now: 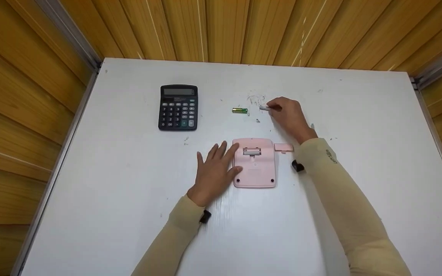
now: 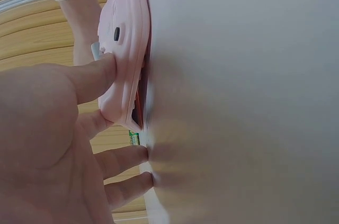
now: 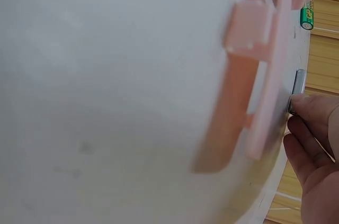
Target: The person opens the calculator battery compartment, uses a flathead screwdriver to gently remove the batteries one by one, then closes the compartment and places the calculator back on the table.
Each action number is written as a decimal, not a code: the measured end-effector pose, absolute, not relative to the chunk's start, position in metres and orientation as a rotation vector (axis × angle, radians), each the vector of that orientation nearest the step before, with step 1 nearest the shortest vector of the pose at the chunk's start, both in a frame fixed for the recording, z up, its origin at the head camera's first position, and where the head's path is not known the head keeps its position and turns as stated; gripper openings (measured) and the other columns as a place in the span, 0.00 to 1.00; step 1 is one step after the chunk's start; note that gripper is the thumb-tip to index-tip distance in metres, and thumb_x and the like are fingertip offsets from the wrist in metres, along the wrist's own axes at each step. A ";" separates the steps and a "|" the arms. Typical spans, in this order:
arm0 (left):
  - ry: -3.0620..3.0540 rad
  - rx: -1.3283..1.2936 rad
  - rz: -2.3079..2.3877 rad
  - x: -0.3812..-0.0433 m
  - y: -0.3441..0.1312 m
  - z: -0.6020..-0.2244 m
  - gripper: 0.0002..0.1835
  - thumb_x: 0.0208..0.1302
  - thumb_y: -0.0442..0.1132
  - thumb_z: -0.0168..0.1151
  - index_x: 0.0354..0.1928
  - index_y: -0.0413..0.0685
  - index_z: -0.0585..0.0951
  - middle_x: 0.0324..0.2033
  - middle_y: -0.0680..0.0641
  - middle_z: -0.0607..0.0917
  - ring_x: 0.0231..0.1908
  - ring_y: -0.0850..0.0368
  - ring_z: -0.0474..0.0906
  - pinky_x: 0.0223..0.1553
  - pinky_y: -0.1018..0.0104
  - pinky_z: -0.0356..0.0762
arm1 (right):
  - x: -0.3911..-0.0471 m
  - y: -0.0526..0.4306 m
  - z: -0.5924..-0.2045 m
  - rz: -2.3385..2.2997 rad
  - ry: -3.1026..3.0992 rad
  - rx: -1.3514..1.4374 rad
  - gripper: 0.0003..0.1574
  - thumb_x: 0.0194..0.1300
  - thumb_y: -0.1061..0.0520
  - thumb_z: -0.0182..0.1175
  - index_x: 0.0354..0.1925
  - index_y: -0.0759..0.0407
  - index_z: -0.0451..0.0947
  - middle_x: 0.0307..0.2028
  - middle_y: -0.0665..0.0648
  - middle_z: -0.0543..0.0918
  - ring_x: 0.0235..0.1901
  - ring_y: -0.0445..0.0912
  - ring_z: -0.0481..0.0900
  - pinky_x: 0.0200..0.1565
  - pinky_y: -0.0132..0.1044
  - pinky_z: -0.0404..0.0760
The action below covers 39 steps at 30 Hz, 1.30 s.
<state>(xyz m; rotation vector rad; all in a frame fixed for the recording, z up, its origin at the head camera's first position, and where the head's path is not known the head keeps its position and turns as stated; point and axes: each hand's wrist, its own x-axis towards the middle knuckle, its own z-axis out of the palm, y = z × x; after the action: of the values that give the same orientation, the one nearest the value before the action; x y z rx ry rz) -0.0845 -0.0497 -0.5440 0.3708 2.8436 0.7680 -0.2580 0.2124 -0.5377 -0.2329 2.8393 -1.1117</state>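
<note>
A pink calculator (image 1: pixel 255 172) lies face down on the table, a grey battery (image 1: pixel 252 153) visible in its uncovered battery slot. My left hand (image 1: pixel 214 174) rests at its left side with spread fingers; the thumb (image 2: pixel 98 78) touches the calculator's back and the index finger its edge. Two other fingertips touch the tabletop. Farther back, my right hand (image 1: pixel 291 118) pinches one end of another grey battery (image 3: pixel 299 81) between thumb and fingers, close to the tabletop. To the left of that battery lies a green and gold battery (image 1: pixel 239 110).
The pink battery cover (image 1: pixel 283 147) lies just right of the pink calculator. A black calculator (image 1: pixel 178 108) sits face up at the back left. Dark marks (image 1: pixel 257 99) dot the white table (image 1: pixel 129 172), and wood-patterned panels (image 1: pixel 225 30) stand behind it.
</note>
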 end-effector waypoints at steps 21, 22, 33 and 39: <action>2.851 0.382 0.764 -0.084 -0.049 -0.544 0.38 0.79 0.61 0.57 0.85 0.64 0.60 0.82 0.42 0.60 0.81 0.40 0.52 0.72 0.21 0.40 | -0.234 0.219 -0.526 -1.293 2.930 -0.302 0.17 0.73 0.61 0.69 0.58 0.60 0.85 0.55 0.58 0.86 0.57 0.52 0.83 0.64 0.46 0.79; 2.850 0.383 0.763 -0.084 -0.050 -0.544 0.38 0.79 0.61 0.57 0.85 0.64 0.60 0.82 0.42 0.60 0.81 0.40 0.52 0.72 0.21 0.41 | -0.232 0.219 -0.527 -1.309 2.937 -0.323 0.17 0.72 0.62 0.70 0.58 0.60 0.85 0.55 0.58 0.87 0.57 0.52 0.83 0.63 0.46 0.79; 2.834 0.367 0.768 -0.084 -0.050 -0.542 0.38 0.79 0.61 0.56 0.85 0.65 0.59 0.82 0.43 0.59 0.81 0.41 0.51 0.73 0.22 0.39 | -0.206 0.223 -0.530 -1.366 2.908 -0.390 0.18 0.70 0.62 0.72 0.57 0.60 0.85 0.54 0.57 0.87 0.57 0.53 0.84 0.62 0.48 0.80; 2.850 0.371 0.751 -0.084 -0.050 -0.543 0.38 0.79 0.61 0.56 0.85 0.64 0.60 0.82 0.43 0.60 0.81 0.40 0.52 0.72 0.22 0.41 | -0.185 0.217 -0.529 -1.384 2.845 -0.462 0.18 0.70 0.61 0.73 0.56 0.61 0.85 0.54 0.57 0.87 0.56 0.55 0.84 0.61 0.51 0.81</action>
<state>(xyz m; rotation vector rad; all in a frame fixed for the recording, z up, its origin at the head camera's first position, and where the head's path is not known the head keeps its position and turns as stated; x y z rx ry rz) -0.0839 -0.0496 -0.5431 0.3711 2.8500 0.7513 -0.1852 0.2169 -0.5287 -0.4615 2.8448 -1.3842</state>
